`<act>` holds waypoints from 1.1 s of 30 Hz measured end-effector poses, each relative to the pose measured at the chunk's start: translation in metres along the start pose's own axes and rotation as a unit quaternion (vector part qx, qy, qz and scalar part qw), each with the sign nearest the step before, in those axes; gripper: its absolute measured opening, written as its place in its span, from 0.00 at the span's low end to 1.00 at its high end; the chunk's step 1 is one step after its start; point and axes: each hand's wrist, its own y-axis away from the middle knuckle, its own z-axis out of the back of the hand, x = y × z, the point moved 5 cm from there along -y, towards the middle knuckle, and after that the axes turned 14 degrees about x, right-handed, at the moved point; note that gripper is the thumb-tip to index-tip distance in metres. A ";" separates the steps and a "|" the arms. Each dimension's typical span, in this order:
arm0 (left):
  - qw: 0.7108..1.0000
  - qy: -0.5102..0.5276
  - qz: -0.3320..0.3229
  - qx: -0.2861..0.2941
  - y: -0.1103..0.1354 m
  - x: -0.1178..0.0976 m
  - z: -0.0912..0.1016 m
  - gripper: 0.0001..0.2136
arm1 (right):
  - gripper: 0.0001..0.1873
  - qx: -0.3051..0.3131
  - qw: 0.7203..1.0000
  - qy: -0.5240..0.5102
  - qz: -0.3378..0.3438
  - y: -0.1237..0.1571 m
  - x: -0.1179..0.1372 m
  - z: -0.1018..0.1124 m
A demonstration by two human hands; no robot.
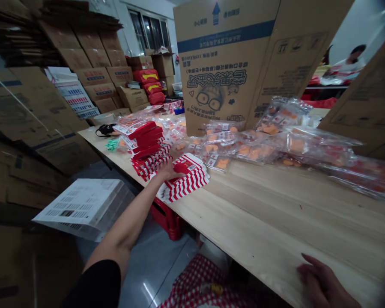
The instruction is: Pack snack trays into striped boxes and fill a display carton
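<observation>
My left hand [169, 171] reaches out across the wooden table [276, 222] and grips the top of a stack of flat red-and-white striped cartons [187, 182]. A second, taller pile of the same red cartons [145, 145] lies just behind it. My right hand [320, 280] rests at the near table edge, fingers bent and pressed to the wood, with nothing visible in it. Several clear bags of orange snacks [253, 147] are spread over the far half of the table.
A big open cardboard box [231, 64] stands upright behind the bags. Stacked brown boxes [96, 64] fill the left side. A bundle of clear sleeves with barcode labels [83, 207] sits lower left. A red stool [165, 218] stands under the table. A person sits far right [353, 60].
</observation>
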 end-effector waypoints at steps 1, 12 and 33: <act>0.999 0.007 0.026 0.019 -0.007 0.004 -0.011 0.52 | 0.27 0.006 1.000 -0.001 0.000 0.001 -0.002 -0.001; 0.994 0.049 0.041 -0.090 0.018 0.005 0.008 0.30 | 0.14 -0.057 0.989 0.039 0.133 -0.002 0.061 -0.012; 0.800 0.235 -0.552 -0.003 0.189 -0.200 -0.024 0.13 | 0.11 0.234 0.906 -0.199 0.290 -0.045 0.249 0.045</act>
